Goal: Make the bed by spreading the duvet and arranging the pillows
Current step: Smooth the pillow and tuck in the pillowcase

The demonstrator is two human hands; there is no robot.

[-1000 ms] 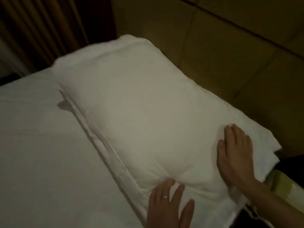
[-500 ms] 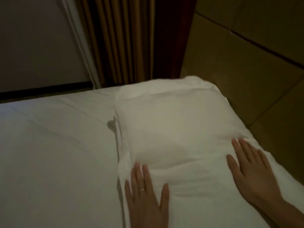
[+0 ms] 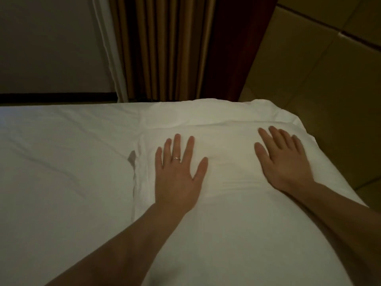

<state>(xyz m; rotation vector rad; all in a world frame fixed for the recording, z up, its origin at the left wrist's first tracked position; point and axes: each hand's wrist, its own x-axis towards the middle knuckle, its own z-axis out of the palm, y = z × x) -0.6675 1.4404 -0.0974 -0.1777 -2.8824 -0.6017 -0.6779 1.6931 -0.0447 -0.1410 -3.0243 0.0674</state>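
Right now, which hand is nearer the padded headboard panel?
Right. The right hand lies flat on the pillow near its headboard edge; the left hand lies flat nearer the pillow's opposite edge, by the white sheet.

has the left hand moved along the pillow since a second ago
Yes: the left hand has slid up the pillow, from its near end toward the far edge by the curtain.
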